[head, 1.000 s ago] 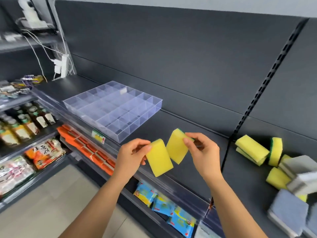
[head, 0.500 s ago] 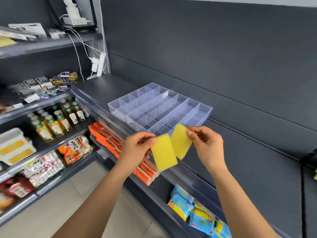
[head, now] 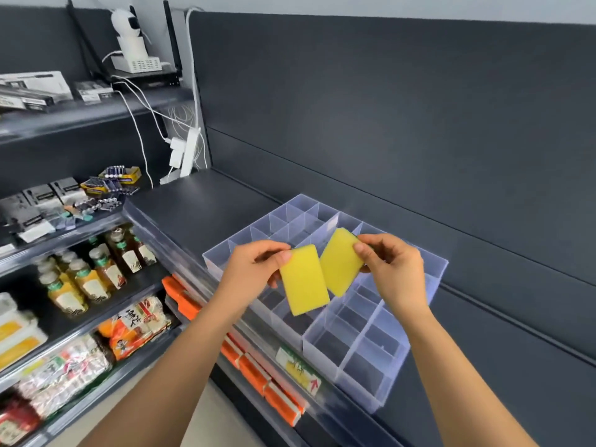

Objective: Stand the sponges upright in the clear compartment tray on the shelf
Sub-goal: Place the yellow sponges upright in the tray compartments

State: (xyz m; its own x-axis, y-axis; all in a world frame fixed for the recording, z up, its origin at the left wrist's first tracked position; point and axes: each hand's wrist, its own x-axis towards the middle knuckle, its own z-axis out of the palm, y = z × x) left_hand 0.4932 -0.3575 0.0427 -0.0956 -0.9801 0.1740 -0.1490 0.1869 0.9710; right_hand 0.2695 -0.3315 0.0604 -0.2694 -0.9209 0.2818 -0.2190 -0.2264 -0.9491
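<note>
I hold two yellow sponges above the clear compartment tray [head: 367,379], which lies on the dark shelf [head: 200,214]. My left hand [head: 254,269] pinches the top corner of the left sponge [head: 304,280], which hangs upright over the tray's middle rows. My right hand [head: 395,272] pinches the upper edge of the right sponge [head: 340,262], tilted, with a thin green layer just showing at its back. The two sponges touch or overlap at their inner edges. Every tray compartment in view holds nothing.
Orange packets [head: 258,369] fill the shelf below the tray, behind a price label [head: 298,371]. To the left stand bottles [head: 96,275], snack bags [head: 135,324] and batteries [head: 119,179]. A power strip [head: 187,153] with cables hangs at the shelf's back left corner.
My view has swung left and closer to the tray. Both hands, still holding the sponges, now hang over the tray instead of in front of it. The sponge pile at right has left view.
</note>
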